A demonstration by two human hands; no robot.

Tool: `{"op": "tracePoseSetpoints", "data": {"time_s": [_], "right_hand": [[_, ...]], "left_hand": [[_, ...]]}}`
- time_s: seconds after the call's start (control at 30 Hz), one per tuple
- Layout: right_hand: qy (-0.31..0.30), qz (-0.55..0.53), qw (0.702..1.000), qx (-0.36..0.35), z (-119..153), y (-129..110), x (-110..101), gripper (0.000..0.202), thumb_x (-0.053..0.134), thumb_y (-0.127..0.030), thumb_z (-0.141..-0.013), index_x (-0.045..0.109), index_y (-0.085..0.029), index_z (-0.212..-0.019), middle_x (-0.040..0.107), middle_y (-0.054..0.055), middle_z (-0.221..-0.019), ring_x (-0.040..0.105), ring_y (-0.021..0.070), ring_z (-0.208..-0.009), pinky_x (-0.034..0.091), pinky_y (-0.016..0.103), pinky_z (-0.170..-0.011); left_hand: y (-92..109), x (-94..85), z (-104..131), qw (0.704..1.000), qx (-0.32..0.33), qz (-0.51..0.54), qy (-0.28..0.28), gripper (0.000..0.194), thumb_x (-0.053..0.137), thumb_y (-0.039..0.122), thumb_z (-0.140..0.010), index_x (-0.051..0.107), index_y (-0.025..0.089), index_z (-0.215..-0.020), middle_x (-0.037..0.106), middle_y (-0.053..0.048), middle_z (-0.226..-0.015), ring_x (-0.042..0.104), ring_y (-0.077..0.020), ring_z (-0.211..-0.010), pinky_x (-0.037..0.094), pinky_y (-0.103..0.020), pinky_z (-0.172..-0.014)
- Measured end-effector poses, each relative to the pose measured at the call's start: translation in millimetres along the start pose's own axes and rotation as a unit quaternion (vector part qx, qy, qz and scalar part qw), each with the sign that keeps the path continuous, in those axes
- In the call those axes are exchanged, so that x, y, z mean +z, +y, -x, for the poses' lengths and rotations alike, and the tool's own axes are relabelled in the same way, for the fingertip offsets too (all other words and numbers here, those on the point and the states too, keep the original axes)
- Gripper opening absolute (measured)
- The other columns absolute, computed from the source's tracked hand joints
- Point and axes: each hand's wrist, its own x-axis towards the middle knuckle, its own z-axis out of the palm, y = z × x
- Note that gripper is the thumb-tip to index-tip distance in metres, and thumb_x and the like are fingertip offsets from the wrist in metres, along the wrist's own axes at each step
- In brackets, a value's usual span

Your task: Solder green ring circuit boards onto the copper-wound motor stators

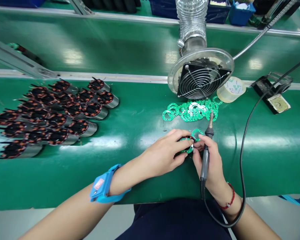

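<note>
Left hand (168,150) grips a green ring board (189,149), apparently on a wound stator mostly hidden by my fingers, at the bench (140,110) edge nearest me, likely to steady it. Right hand (212,161) holds the soldering iron (205,165), tip away from me, probably so my fingertips are free at the board. Loose ring boards (201,111) lie by the extractor fan (202,81), presumably for easy reach; stators (56,120) stand grouped left.
</note>
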Motion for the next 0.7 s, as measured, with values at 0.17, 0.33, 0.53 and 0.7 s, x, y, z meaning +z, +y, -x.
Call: {"op": "tracePoseSetpoints", "data": {"time_s": [0.17,0.33,0.53,0.7], "right_hand": [[0.01,0.0,1.0,0.011,4.9,-0.6,1.5,0.04,0.057,-0.015,-0.09,0.049,-0.028,-0.127,0.068,0.004,-0.101,0.072,0.0178,-0.086,0.062,0.036,-0.078],[0.004,0.037,0.999,0.01,2.8,-2.8,-4.2,0.04,0.055,-0.019,-0.092,0.048,-0.028,-0.13,0.069,0.004,-0.098,0.071,0.019,-0.084,0.061,0.037,-0.076],[-0.138,0.104,0.982,-0.069,-26.0,-14.3,-17.9,0.055,0.062,-0.023,-0.089,0.042,-0.026,-0.139,0.061,0.013,-0.131,0.06,0.0304,-0.116,0.053,0.054,-0.095],[-0.204,0.116,0.967,-0.099,-42.8,-16.3,-18.5,0.048,0.056,-0.014,-0.089,0.047,-0.025,-0.134,0.065,0.01,-0.122,0.061,0.0279,-0.106,0.054,0.05,-0.089]], "left_hand": [[1.1,19.5,-2.5,0.995,0.001,-0.028,0.1,0.027,0.05,0.014,-0.092,0.058,0.015,-0.118,0.061,-0.014,-0.123,0.058,-0.0255,-0.116,0.052,-0.043,-0.097],[-7.2,25.8,-2.9,0.992,-0.002,0.011,0.123,0.042,0.053,0.019,-0.095,0.041,0.019,-0.135,0.062,-0.013,-0.123,0.06,-0.0252,-0.115,0.052,-0.045,-0.097],[-16.3,30.4,4.3,0.995,-0.054,0.035,0.082,0.063,0.06,0.02,-0.087,0.029,0.017,-0.141,0.053,-0.019,-0.134,0.054,-0.032,-0.122,0.049,-0.053,-0.101],[-16.5,33.7,7.0,0.991,-0.068,0.041,0.11,0.059,0.056,0.011,-0.081,0.031,0.015,-0.135,0.056,-0.018,-0.128,0.057,-0.0307,-0.12,0.05,-0.051,-0.099]]}}
